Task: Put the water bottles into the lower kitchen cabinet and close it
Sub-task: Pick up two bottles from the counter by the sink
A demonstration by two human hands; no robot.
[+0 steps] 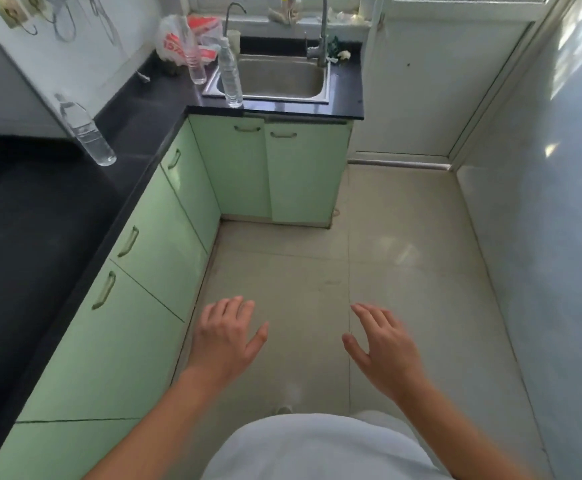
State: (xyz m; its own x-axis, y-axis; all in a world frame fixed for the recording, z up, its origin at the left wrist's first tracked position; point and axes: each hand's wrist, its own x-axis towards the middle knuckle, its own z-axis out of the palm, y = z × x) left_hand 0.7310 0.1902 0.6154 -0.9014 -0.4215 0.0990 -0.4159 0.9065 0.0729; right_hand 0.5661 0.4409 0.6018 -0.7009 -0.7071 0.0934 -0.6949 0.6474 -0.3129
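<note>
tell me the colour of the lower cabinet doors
Pale green cabinet doors, clearest in the head view.

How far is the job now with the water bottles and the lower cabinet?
Nothing looks done. Three water bottles stand on the black countertop: the near bottle, the middle bottle by the plastic bag, the right bottle at the sink rim. All green lower cabinet doors look shut. Nothing is in hand: the left hand and right hand are open and empty. Left: open a cabinet, put all three in, close it.
</note>
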